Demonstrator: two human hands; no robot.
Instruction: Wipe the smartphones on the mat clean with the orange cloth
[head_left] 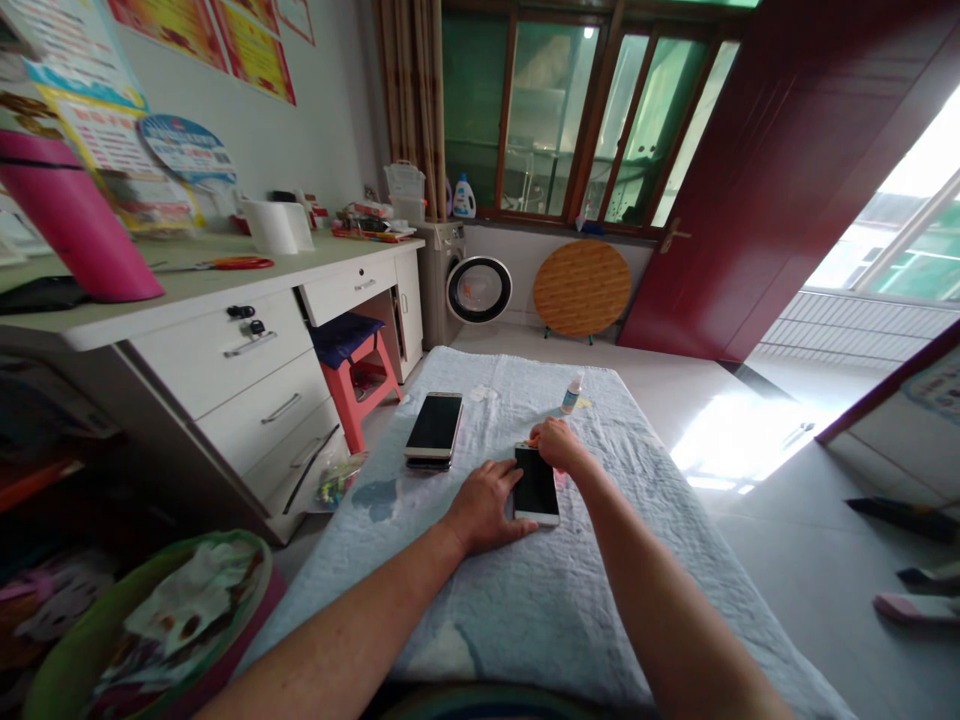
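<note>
1. The left hand (487, 505) rests spread on a white-framed phone (535, 490) lying on a pale blue cloth (517, 620).
2. The right hand (556, 443), curled, is at the phone's far end, beside something orange (530, 441).
3. Stacked phones (435, 425) lie left; a small bottle (572, 394) stands beyond.

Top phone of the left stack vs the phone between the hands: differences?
The stacked phone lies on another device; the phone between the hands lies on the cloth.

The stacked phone is untouched; the left hand touches the phone between the hands, with the right hand at its top edge.

Both: dark screens, face up.
</note>
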